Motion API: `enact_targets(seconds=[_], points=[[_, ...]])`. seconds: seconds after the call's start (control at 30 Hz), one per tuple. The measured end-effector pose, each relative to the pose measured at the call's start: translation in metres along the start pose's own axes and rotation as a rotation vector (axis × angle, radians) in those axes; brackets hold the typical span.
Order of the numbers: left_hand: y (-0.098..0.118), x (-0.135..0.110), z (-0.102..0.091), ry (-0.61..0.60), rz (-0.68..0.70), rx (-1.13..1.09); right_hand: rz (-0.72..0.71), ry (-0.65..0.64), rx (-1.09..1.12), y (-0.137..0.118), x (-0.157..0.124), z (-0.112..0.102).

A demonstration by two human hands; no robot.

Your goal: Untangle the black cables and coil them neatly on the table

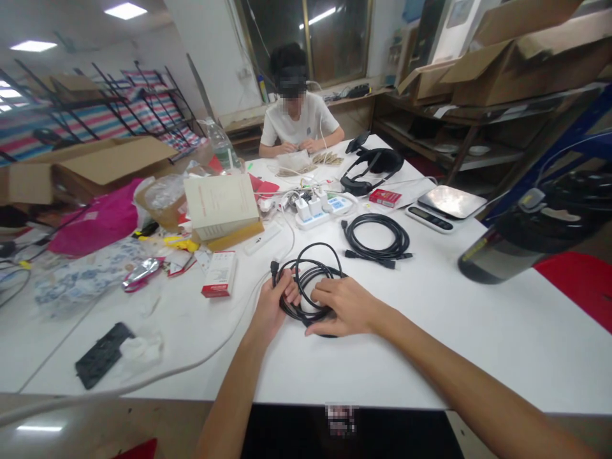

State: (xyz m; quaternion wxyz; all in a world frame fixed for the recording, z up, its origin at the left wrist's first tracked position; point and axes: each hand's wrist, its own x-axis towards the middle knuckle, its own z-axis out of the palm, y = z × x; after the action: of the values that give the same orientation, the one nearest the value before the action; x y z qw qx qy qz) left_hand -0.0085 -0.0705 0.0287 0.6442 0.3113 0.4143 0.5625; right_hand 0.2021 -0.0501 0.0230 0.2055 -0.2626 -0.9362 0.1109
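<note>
Between my two hands a black cable (306, 266) lies in loose loops just over the white table. My left hand (280, 296) is closed around the left side of the loops, with one black plug (274, 268) sticking up beside the thumb. On the right side of the coil, my right hand (344, 306) has its fingers curled over the loops, thumb underneath. A second black cable (375, 234), wound in a neat ring with its plugs at the front, rests on the table beyond my right hand.
Behind the coil stands a white power strip (313, 220) with chargers. Left are a red-and-white box (220, 274) and an open carton (222, 204). A kitchen scale (447, 207), a headset (373, 169) and a large dark bottle (507, 248) stand right. Across the table sits another person (299, 121).
</note>
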Motion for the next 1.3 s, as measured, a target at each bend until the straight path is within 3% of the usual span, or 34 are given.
enact_targets(seconds=[0.17, 0.23, 0.33, 0.53, 0.7, 1.03, 1.3], points=[[-0.010, -0.004, -0.002, 0.204, 0.305, 0.534, 0.029, -0.071, 0.022, -0.007, -0.003, -0.004], [-0.012, -0.005, -0.002, 0.179, 0.375, 0.709, 0.038, -0.086, 0.036, -0.008, -0.003, -0.005], [-0.017, -0.003, -0.002, 0.131, 0.428, 0.797, 0.042, -0.093, 0.052, -0.006, -0.004, -0.006], [-0.031, 0.001, -0.001, 0.122, 0.441, 0.779, -0.016, -0.098, 0.051, -0.003, -0.009, -0.008], [-0.025, 0.007, 0.003, 0.051, 0.409, 0.684, -0.004, -0.108, -0.001, -0.004, -0.011, -0.010], [0.007, 0.065, -0.007, -0.360, 0.242, 0.560, 0.013, -0.103, -0.015, -0.001, -0.011, -0.009], [0.008, 0.058, -0.008, -0.293, 0.221, 0.430, 0.023, -0.086, -0.040, 0.001, -0.013, -0.007]])
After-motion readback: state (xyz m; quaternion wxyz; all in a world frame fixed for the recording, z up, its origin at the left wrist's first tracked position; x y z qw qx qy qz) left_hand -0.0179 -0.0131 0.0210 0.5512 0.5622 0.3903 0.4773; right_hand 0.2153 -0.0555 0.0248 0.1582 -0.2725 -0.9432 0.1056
